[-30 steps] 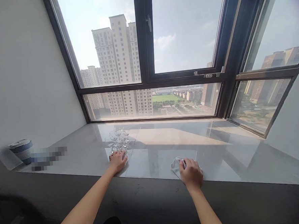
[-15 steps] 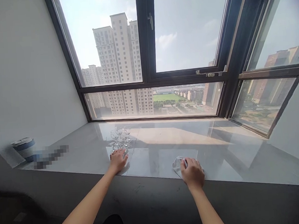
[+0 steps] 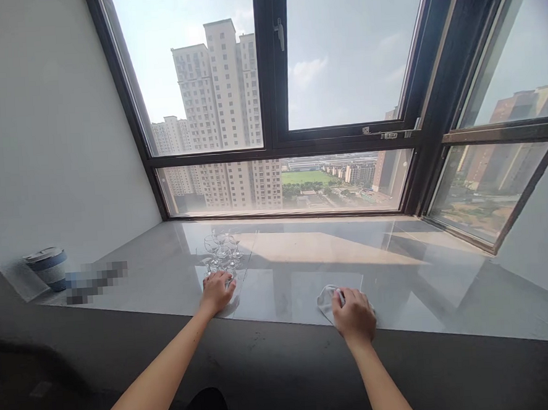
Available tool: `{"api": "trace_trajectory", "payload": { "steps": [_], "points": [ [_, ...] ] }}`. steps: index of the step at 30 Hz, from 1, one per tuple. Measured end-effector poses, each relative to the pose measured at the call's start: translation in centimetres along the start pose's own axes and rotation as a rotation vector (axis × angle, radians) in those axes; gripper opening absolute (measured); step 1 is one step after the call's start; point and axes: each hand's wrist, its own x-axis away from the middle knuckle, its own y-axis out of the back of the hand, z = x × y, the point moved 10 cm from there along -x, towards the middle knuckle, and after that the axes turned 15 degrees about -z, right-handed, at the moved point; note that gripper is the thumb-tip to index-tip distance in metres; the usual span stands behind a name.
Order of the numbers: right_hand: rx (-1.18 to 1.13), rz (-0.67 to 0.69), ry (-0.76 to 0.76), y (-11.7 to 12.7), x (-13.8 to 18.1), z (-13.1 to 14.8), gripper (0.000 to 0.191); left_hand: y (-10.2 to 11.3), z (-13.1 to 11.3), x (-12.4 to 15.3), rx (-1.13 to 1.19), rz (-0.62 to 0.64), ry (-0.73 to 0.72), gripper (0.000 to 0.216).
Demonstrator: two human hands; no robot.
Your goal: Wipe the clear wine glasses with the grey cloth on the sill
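Note:
On the glossy grey windowsill, a cluster of several clear stemmed wine glasses (image 3: 221,245) stands left of the middle. My left hand (image 3: 217,291) is at the near side of this cluster, fingers curled round the nearest wine glass, which is mostly hidden behind them. Toward the sill's front edge on the right, my right hand (image 3: 354,314) is closed on a white cloth (image 3: 326,302). Part of the cloth spreads flat to the left of the fingers, and the rest lies under the hand.
A blue and white tub (image 3: 50,271) sits at the sill's far left, beside a pixelated patch. Dark-framed windows (image 3: 273,152) rise behind the sill (image 3: 279,291), with a side pane on the right. The sill's front edge drops off toward me.
The view has shifted very slightly. Both hands keep their places, the left at the glasses and the right on the cloth.

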Motion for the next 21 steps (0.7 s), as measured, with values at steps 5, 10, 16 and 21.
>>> {"api": "trace_trajectory", "payload": {
  "steps": [5,10,16,21],
  "points": [
    [-0.002,-0.006,-0.008,0.1,0.0,0.0,0.025,1.0,-0.5,0.0,0.002,-0.07,-0.036,0.025],
    [0.002,-0.01,-0.007,0.0,0.0,0.0,0.025,1.4,0.1,0.1,-0.068,-0.083,0.02,0.029],
    [-0.003,-0.013,0.002,0.0,0.0,0.0,0.025,1.5,2.0,0.2,-0.149,-0.11,0.172,0.032],
    [0.002,-0.017,0.003,-0.1,0.0,-0.1,0.025,0.1,1.1,-0.2,-0.063,-0.054,0.034,0.032]
  ]
}}
